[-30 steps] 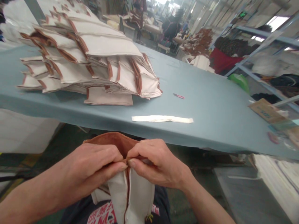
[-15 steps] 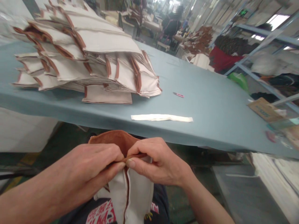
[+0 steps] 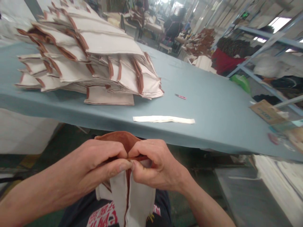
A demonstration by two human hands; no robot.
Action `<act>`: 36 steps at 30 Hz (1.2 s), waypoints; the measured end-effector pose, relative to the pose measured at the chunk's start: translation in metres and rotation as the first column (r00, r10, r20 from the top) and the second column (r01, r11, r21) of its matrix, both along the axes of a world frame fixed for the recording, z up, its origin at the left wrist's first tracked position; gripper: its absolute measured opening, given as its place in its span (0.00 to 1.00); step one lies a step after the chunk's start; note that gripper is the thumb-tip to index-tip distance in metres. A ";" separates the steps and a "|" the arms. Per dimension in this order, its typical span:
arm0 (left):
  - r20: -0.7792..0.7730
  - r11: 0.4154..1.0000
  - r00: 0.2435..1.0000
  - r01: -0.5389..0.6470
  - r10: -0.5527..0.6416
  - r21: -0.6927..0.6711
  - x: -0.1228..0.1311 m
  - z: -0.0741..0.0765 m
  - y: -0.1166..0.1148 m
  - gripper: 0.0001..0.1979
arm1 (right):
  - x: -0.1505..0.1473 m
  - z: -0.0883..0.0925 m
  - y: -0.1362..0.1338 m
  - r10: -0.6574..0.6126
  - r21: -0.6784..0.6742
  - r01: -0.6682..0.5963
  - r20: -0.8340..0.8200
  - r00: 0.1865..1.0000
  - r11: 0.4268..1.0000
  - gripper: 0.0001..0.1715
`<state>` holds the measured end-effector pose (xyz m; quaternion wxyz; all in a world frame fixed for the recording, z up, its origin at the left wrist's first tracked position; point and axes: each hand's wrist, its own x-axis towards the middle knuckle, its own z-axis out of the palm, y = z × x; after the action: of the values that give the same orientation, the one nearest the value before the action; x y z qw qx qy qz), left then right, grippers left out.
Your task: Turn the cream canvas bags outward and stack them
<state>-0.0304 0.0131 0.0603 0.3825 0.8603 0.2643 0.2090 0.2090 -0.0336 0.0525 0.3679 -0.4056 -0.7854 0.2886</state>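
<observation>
Pinches the cloth (image 3: pixel 142 201) by its brown edge, with a tight grip in left hand (image 3: pixel 106 157) and right hand (image 3: pixel 158 164), just off the near side of the desk (image 3: pixel 213 107). Looks unfinished with this one, not yet set down; cannot tell from the pile (image 3: pixel 106 42) how much to count as done or left.

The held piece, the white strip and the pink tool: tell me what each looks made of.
The held piece: likely cloth, matte off-white outside, folding softly; its dull brown inside could be suede or fabric. The white strip: probably fabric tape, matte, its edges slightly wavy. The pink tool: perhaps plastic with a grey metal tip, too small to be sure.
</observation>
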 end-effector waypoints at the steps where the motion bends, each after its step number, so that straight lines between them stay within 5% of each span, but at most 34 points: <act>1: 0.030 0.999 0.999 0.024 -0.023 -0.031 0.003 -0.002 0.004 0.25 | 0.000 -0.002 0.000 0.007 -0.008 -0.007 -0.009 1.000 1.000 0.07; 7: 0.120 0.979 0.990 0.095 -0.074 -0.181 0.013 -0.005 0.017 0.26 | 0.004 -0.007 0.002 0.098 0.018 -0.097 -0.114 0.989 0.995 0.07; 18: 0.125 0.990 0.991 0.051 -0.035 -0.131 0.025 -0.013 0.013 0.25 | 0.014 -0.017 0.002 0.079 -0.065 -0.082 -0.035 0.996 0.995 0.06; 36: 0.155 0.990 0.988 0.028 -0.006 -0.139 0.023 -0.023 0.017 0.24 | 0.031 0.008 0.010 0.216 -0.231 -0.206 0.018 0.976 0.951 0.11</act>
<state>-0.0073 0.0297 0.0371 0.4634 0.8146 0.2407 0.2522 0.2396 -0.0234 0.0602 0.2693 -0.3649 -0.7936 0.4056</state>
